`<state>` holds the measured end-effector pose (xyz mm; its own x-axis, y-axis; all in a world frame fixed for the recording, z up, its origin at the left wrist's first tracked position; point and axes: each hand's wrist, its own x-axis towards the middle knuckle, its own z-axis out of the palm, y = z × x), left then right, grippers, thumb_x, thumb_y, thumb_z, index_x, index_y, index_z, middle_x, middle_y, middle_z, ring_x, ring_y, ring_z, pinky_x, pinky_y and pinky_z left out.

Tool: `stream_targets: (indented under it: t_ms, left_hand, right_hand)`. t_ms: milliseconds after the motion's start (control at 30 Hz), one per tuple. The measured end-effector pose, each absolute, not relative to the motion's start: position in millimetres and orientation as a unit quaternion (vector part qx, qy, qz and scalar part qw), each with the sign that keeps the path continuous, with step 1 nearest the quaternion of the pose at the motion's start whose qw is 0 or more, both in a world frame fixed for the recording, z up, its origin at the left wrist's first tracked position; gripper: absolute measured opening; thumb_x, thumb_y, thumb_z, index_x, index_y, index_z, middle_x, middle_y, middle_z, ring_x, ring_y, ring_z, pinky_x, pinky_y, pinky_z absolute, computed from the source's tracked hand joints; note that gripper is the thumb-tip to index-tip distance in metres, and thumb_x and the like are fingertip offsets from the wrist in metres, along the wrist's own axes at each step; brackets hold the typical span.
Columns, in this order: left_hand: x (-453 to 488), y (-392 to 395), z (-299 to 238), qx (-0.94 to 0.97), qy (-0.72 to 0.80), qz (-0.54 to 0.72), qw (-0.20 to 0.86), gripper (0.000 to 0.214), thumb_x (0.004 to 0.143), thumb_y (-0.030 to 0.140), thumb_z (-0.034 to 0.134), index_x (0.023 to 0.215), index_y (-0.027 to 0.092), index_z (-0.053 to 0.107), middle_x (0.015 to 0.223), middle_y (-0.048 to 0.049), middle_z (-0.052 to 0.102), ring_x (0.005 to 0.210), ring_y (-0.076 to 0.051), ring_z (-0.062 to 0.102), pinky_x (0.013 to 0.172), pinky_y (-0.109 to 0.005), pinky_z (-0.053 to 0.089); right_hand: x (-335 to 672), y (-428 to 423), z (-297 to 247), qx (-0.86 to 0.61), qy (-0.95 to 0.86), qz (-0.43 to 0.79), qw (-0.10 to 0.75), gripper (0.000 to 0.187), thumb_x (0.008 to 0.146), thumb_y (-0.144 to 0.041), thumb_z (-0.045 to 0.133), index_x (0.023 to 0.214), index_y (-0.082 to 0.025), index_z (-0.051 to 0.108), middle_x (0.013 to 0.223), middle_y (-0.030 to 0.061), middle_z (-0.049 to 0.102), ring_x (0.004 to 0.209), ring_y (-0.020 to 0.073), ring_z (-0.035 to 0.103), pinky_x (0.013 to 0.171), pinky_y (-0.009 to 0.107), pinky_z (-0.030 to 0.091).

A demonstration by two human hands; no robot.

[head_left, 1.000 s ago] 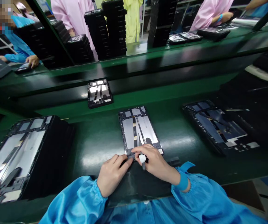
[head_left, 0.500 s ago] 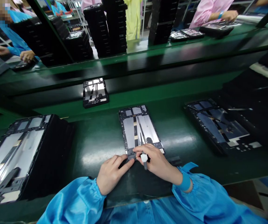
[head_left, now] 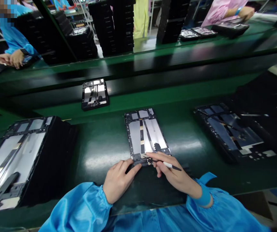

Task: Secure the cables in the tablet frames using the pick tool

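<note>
An opened tablet frame [head_left: 146,135] with silver panels and a dark border lies face-up on the green bench in front of me. My left hand [head_left: 117,180] rests at its near left corner, fingers curled, index finger touching the frame's edge. My right hand [head_left: 174,174] is at the near right corner, pinching thin tweezers [head_left: 163,162] with a white grip. The tweezers lie nearly flat, their tip pointing left onto the frame's bottom edge. Both arms wear blue sleeves.
A stack of similar frames [head_left: 15,158] sits at the left, another opened frame [head_left: 232,132] at the right. A small frame [head_left: 95,94] rides the dark conveyor belt behind. Black tray stacks [head_left: 119,25] and other workers' hands [head_left: 9,58] are across the line.
My right hand turned the tweezers from upright to nearly flat, tip now pointing left on the frame's bottom edge. The small frame on the belt drifted left. My left hand stayed put.
</note>
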<state>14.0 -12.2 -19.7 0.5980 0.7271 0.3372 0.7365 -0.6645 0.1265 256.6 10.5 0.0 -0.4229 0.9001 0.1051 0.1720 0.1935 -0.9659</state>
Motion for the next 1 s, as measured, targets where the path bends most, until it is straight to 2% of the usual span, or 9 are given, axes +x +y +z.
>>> stream_targets:
  t_ms: [67,133,233,333,633,800,867,1000]
  left_hand:
    - [14.7,-11.9,-19.7,-0.892,-0.412,-0.186,0.004,0.029,0.097,0.017,0.047,0.123,0.023,0.059,0.107,-0.0082,0.060,0.085,-0.019,0.058,0.067,-0.030,0.052]
    - [14.7,-11.5,-19.1,-0.891,-0.413,-0.187,-0.002,0.029,0.098,0.017,0.046,0.123,0.023,0.059,0.107,-0.0083,0.060,0.086,-0.019,0.058,0.068,-0.030,0.052]
    - [14.7,-11.2,-18.5,-0.889,-0.415,-0.192,-0.007,0.029,0.098,0.016,0.046,0.123,0.023,0.059,0.107,-0.0082,0.059,0.086,-0.019,0.058,0.068,-0.030,0.052]
    - [14.7,-11.3,-18.8,-0.889,-0.414,-0.195,-0.009,0.030,0.098,0.016,0.046,0.123,0.023,0.059,0.107,-0.0081,0.059,0.086,-0.018,0.058,0.069,-0.029,0.052]
    - [14.2,-12.0,-19.9,-0.888,-0.414,-0.199,0.004,0.030,0.097,0.016,0.046,0.123,0.024,0.060,0.108,-0.0082,0.060,0.086,-0.018,0.058,0.069,-0.027,0.052]
    - [10.7,-10.7,-18.9,-0.891,-0.396,-0.221,0.022,0.029,0.097,0.015,0.046,0.120,0.024,0.062,0.108,-0.0074,0.062,0.085,-0.016,0.060,0.069,-0.026,0.051]
    - [8.7,-10.5,-18.6,-0.891,-0.387,-0.238,0.030,0.027,0.098,0.015,0.047,0.118,0.023,0.063,0.107,-0.0069,0.064,0.085,-0.016,0.061,0.070,-0.026,0.052]
    - [7.4,-10.4,-18.3,-0.886,-0.385,-0.256,0.032,0.024,0.098,0.016,0.049,0.114,0.023,0.064,0.105,-0.0067,0.065,0.086,-0.016,0.062,0.070,-0.026,0.052]
  right_hand:
    - [257.0,7.4,-3.6,-0.407,-0.659,0.530,0.345,0.033,0.101,-0.031,0.041,0.128,-0.024,0.058,0.090,0.0040,0.066,0.059,0.0109,0.061,0.052,0.023,0.054]
    - [254.9,6.1,-6.8,-0.428,-0.649,0.535,0.331,0.026,0.098,-0.027,0.046,0.119,-0.020,0.059,0.085,0.0035,0.067,0.061,0.0124,0.063,0.052,0.023,0.054]
    - [250.7,7.0,-7.3,-0.454,-0.666,0.499,0.319,0.011,0.092,-0.024,0.052,0.098,-0.019,0.060,0.076,0.0022,0.067,0.061,0.0142,0.063,0.055,0.025,0.053]
    - [249.3,8.9,-3.5,-0.451,-0.691,0.468,0.316,0.010,0.089,-0.022,0.051,0.092,-0.019,0.061,0.076,0.0024,0.067,0.063,0.0157,0.064,0.058,0.027,0.051]
    - [270.2,11.1,-4.8,-0.492,-0.663,0.464,0.321,0.011,0.088,-0.021,0.053,0.088,-0.020,0.063,0.067,0.0002,0.064,0.055,0.0149,0.062,0.052,0.026,0.050]
    - [268.7,8.1,-0.5,-0.479,-0.640,0.513,0.313,0.018,0.093,-0.027,0.052,0.102,-0.019,0.066,0.073,0.0026,0.070,0.055,0.0144,0.064,0.052,0.025,0.053]
    - [263.4,6.6,2.0,-0.459,-0.643,0.530,0.309,0.020,0.094,-0.028,0.052,0.105,-0.019,0.066,0.077,0.0034,0.072,0.058,0.0144,0.066,0.055,0.025,0.054]
    - [253.3,6.4,4.3,-0.410,-0.693,0.502,0.316,0.018,0.091,-0.020,0.054,0.102,-0.020,0.068,0.092,0.0047,0.073,0.076,0.0173,0.070,0.071,0.029,0.057]
